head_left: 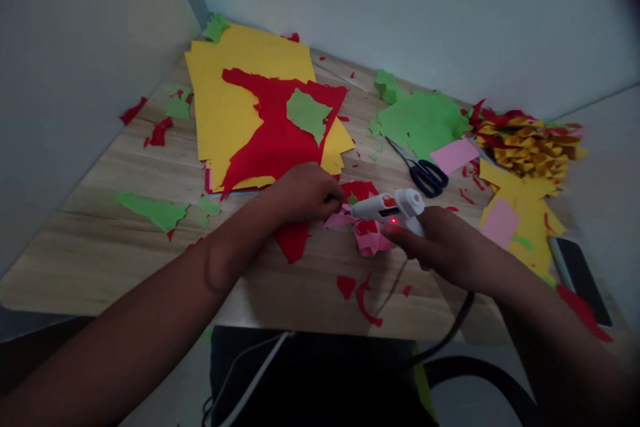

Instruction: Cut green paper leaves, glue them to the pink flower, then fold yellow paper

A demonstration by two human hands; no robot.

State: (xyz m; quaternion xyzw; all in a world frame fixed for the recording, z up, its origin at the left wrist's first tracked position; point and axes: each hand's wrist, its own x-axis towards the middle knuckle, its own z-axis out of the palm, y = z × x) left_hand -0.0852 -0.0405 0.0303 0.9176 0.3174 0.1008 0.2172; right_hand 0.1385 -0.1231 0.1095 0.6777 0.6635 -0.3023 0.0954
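My right hand (445,243) grips a white hot glue gun (373,207) with a red light on its side and a cable running down from it. The nozzle points left, close to a pink paper piece (340,217). At that pink piece my left hand (311,192) is closed, fingers curled and pinched against it; the fingertips are partly hidden. Just below the gun sits a folded pink and red paper shape (373,241), partly covered by it. Red paper (359,189) with a bit of green lies behind the nozzle.
Yellow sheets (215,100) lie stacked under a torn red sheet (280,123). Scissors (425,173) rest by a green sheet (425,120). Ruffled yellow and red paper (530,147) and a phone (580,277) are at the right. Scraps litter the wooden table (100,240); walls stand behind.
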